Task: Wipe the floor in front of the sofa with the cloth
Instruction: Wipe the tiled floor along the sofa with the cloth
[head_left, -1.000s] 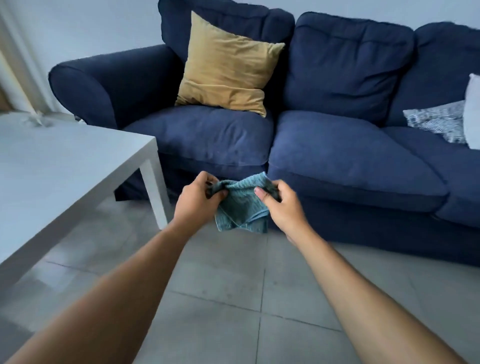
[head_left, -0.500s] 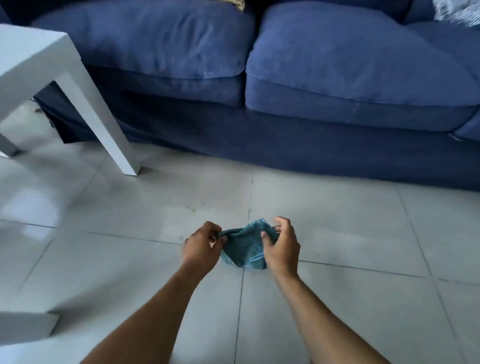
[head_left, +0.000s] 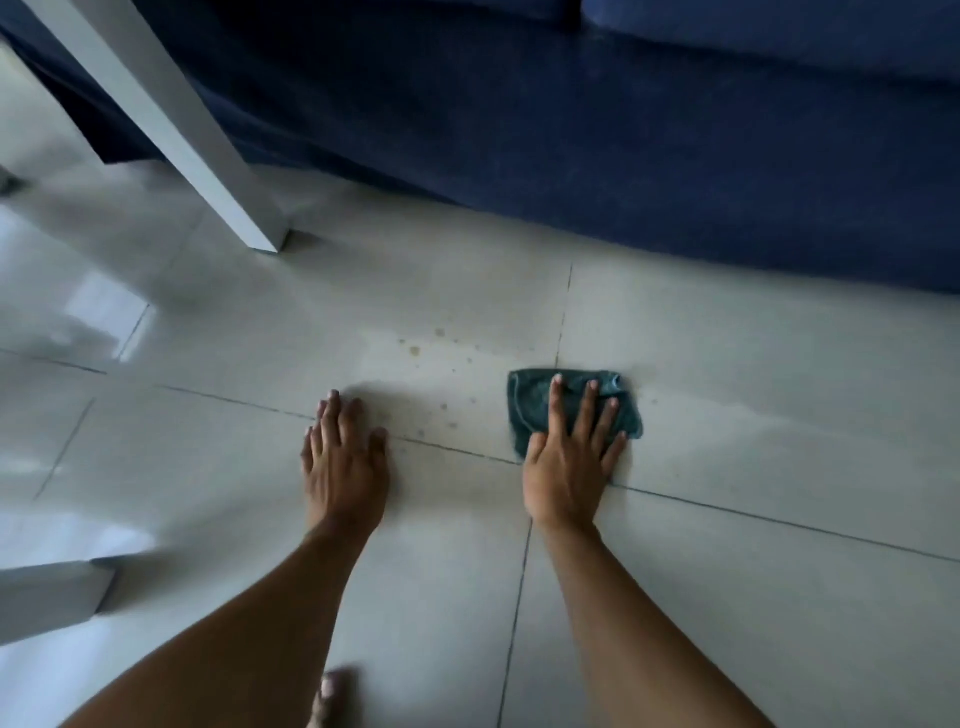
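Note:
A teal cloth (head_left: 527, 402) lies flat on the pale tiled floor (head_left: 753, 415), a little in front of the dark blue sofa (head_left: 623, 156). My right hand (head_left: 569, 462) presses down on the cloth with its fingers spread, covering most of it. My left hand (head_left: 345, 457) rests palm-down on the bare tile to the left, holding nothing. Between the hands and slightly farther out, small brownish spots (head_left: 431, 353) mark the tile.
A white table leg (head_left: 171, 130) slants down to the floor at the upper left, close to the sofa base. Another white table leg (head_left: 47, 597) shows at the lower left edge. A blurred bare foot (head_left: 335, 696) is at the bottom.
The view dropped from the sofa to the floor. Both hands held the cloth in the air; now my left hand has let go and my right hand presses it on the tile.

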